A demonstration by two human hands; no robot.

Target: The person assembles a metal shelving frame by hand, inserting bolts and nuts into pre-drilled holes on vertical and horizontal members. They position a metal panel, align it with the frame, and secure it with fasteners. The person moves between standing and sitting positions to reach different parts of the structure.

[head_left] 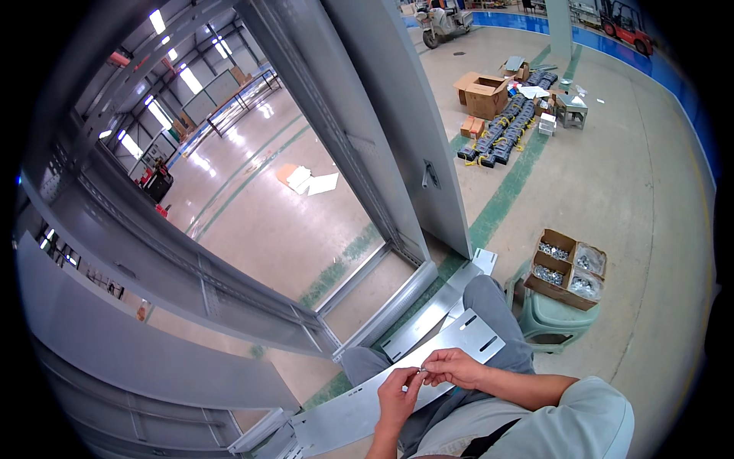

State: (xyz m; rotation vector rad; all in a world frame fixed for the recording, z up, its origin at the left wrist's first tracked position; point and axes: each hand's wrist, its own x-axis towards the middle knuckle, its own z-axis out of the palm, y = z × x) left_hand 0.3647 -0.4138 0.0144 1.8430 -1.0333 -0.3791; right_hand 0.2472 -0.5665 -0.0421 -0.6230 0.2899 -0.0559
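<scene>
Pinched between left hand [397, 387] and right hand [451, 366] fingertips, 1 tiny fastener [422, 371]; best kept over metal bracket [397, 386] on lap, grip firm.

Matt grey metal plate [397, 382]; painted metal cabinet frame [229, 298]; brown cardboard box [569, 268]; green plastic stool [550, 321]; glossy concrete floor [267, 206].

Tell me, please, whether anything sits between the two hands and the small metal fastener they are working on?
Nothing visible does. The left hand and right hand both pinch the small metal fastener directly between their fingertips, above the grey slotted metal plate lying across the lap.
</scene>
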